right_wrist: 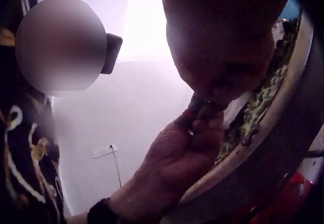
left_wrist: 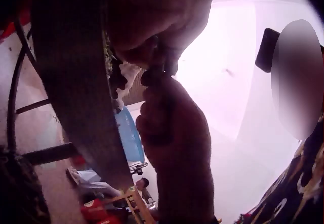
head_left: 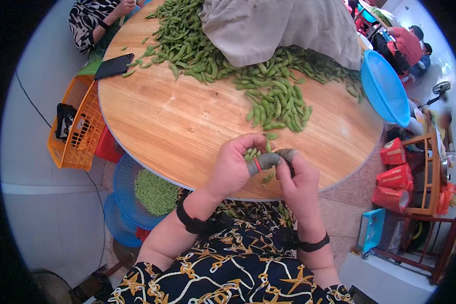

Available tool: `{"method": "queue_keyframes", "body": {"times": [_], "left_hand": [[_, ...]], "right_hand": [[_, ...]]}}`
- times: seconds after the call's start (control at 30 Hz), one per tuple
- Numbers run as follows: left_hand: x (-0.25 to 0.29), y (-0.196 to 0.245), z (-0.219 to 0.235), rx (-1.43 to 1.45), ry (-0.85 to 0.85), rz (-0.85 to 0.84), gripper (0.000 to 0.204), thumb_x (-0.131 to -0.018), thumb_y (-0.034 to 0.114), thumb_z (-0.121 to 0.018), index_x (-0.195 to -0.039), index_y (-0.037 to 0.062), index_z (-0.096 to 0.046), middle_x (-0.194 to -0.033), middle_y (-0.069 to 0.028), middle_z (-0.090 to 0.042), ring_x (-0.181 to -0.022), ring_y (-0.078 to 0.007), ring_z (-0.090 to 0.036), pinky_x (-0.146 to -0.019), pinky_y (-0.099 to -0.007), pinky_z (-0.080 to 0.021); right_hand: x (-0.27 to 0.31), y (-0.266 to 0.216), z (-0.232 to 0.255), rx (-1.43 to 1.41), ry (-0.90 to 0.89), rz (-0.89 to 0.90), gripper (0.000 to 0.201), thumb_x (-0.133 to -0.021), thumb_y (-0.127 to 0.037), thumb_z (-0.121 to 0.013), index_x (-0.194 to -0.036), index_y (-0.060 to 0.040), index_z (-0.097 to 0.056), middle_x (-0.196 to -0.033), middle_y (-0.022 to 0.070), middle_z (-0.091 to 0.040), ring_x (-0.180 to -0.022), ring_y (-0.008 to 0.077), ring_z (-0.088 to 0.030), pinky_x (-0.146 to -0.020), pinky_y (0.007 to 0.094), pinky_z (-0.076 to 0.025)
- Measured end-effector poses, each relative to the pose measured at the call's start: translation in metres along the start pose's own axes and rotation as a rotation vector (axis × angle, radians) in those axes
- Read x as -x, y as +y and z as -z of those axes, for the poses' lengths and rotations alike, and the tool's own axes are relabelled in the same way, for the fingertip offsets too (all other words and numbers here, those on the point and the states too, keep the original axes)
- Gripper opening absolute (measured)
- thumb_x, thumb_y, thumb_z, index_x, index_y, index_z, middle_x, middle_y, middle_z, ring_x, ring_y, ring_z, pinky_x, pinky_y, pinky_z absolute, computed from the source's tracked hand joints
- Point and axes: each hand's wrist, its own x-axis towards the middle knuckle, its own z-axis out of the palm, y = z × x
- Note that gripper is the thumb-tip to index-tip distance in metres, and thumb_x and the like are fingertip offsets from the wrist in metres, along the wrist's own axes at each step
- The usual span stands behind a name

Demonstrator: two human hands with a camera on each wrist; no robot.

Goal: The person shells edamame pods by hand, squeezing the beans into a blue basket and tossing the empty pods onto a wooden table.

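Observation:
My left hand (head_left: 233,164) holds several green edamame pods (head_left: 251,153) within its curled fingers. Its thumb wears a grey cover with a red band. One pod (head_left: 268,145) stands up between the two hands. My right hand (head_left: 301,177), also with a dark cover on a digit, pinches with curled fingers close against the left thumb tip; most of what lies between those tips is hidden. Both hands are over the near edge of the round wooden table (head_left: 187,116). The wrist views show the left hand (left_wrist: 162,21) and right hand (right_wrist: 223,42) dark and meeting at the fingertips.
A large heap of pods (head_left: 187,45) lies under a grey cloth (head_left: 283,30), with a smaller pile nearer me. A phone (head_left: 114,66) sits at the left edge, a blue basket (head_left: 385,88) at the right. Shelled beans (head_left: 154,192) fill a blue basket below left.

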Motion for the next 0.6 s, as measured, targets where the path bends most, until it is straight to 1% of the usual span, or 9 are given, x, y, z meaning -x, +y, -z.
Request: {"method": "queue_keyframes", "body": {"times": [0.07, 0.1, 0.17, 0.27, 0.3, 0.37, 0.43, 0.5, 0.6], "left_hand": [[0.001, 0.001, 0.0, 0.049, -0.005, 0.075, 0.022, -0.075, 0.009, -0.069, -0.092, 0.0014, -0.058, -0.088, -0.002, -0.059, -0.081, -0.008, -0.054, -0.072, -0.0202, -0.044], [0.001, 0.0, 0.001, 0.191, -0.021, 0.097, 0.021, -0.077, 0.008, -0.067, -0.095, 0.0004, -0.058, -0.089, -0.0025, -0.06, -0.081, -0.008, -0.054, -0.073, -0.0205, -0.045], [0.002, -0.001, 0.003, 0.334, -0.04, 0.121, 0.022, -0.078, 0.007, -0.065, -0.097, -0.0006, -0.059, -0.09, -0.003, -0.061, -0.081, -0.0081, -0.055, -0.074, -0.0209, -0.045], [0.002, -0.001, 0.005, 0.445, -0.055, 0.252, 0.023, -0.08, 0.005, -0.062, -0.102, -0.0016, -0.058, -0.091, -0.0034, -0.061, -0.082, -0.0077, -0.055, -0.075, -0.0208, -0.045], [0.001, 0.002, 0.002, 0.232, -0.054, 0.15, 0.028, -0.081, 0.005, -0.061, -0.108, -0.001, -0.056, -0.092, -0.0032, -0.062, -0.081, -0.0081, -0.056, -0.074, -0.0211, -0.045], [0.001, 0.007, -0.002, 0.021, -0.056, 0.052, 0.033, -0.081, 0.005, -0.06, -0.113, -0.0004, -0.054, -0.093, -0.003, -0.062, -0.081, -0.0085, -0.057, -0.073, -0.0214, -0.045], [0.004, 0.011, -0.005, -0.363, -0.112, 0.006, 0.043, -0.078, 0.004, -0.06, -0.12, 0.0037, -0.049, -0.09, -0.0057, -0.063, -0.078, -0.0108, -0.058, -0.069, -0.023, -0.045], [0.006, 0.02, -0.01, -0.435, -0.083, -0.023, 0.046, -0.076, 0.004, -0.061, -0.121, 0.0053, -0.049, -0.085, -0.0074, -0.062, -0.075, -0.0137, -0.058, -0.067, -0.0246, -0.045], [0.005, 0.021, -0.014, -0.509, -0.08, -0.149, 0.049, -0.073, 0.002, -0.061, -0.121, 0.0076, -0.049, -0.084, -0.0108, -0.061, -0.074, -0.0222, -0.059, -0.066, -0.0293, -0.046]], "right_hand": [[-0.002, 0.008, 0.002, -0.531, -0.166, -0.423, 0.016, -0.085, -0.013, -0.053, -0.074, -0.0034, -0.057, -0.059, 0.0012, -0.053, -0.047, 0.0106, -0.049, -0.044, 0.0244, -0.037], [-0.004, 0.01, 0.004, -0.531, -0.165, -0.426, 0.016, -0.085, -0.013, -0.053, -0.074, -0.0034, -0.057, -0.059, 0.0012, -0.053, -0.047, 0.0106, -0.049, -0.044, 0.0244, -0.037], [-0.007, 0.013, 0.008, -0.974, -0.319, -0.683, 0.023, -0.09, -0.021, -0.048, -0.075, -0.0055, -0.057, -0.059, -0.0054, -0.048, -0.049, 0.0029, -0.042, -0.043, 0.0194, -0.032], [-0.011, 0.023, 0.017, -0.619, -0.46, -0.586, 0.023, -0.091, -0.023, -0.045, -0.083, -0.0056, -0.058, -0.058, -0.0049, -0.046, -0.047, 0.003, -0.04, -0.043, 0.0188, -0.031], [-0.013, 0.023, 0.016, -0.621, -0.458, -0.586, 0.023, -0.091, -0.023, -0.045, -0.083, -0.0056, -0.058, -0.058, -0.0049, -0.046, -0.047, 0.003, -0.04, -0.043, 0.0188, -0.031], [-0.019, 0.025, 0.016, -0.55, -0.126, -0.477, 0.024, -0.091, -0.023, -0.046, -0.086, -0.0044, -0.06, -0.058, -0.0047, -0.046, -0.048, 0.0028, -0.04, -0.043, 0.0192, -0.032], [-0.022, 0.021, 0.02, -0.617, -0.168, -0.52, 0.022, -0.089, -0.022, -0.05, -0.087, -0.0034, -0.061, -0.058, -0.0049, -0.047, -0.05, 0.003, -0.041, -0.044, 0.0195, -0.033], [-0.021, 0.019, 0.017, -0.444, -0.331, -0.427, 0.017, -0.086, -0.02, -0.055, -0.088, -0.0034, -0.061, -0.057, -0.0055, -0.046, -0.05, 0.0022, -0.041, -0.044, 0.0186, -0.032], [-0.019, 0.022, 0.016, -0.673, -0.294, -0.499, 0.012, -0.083, -0.016, -0.057, -0.084, -0.0041, -0.058, -0.056, -0.0061, -0.044, -0.045, 0.0012, -0.037, -0.039, 0.0177, -0.028]]}}
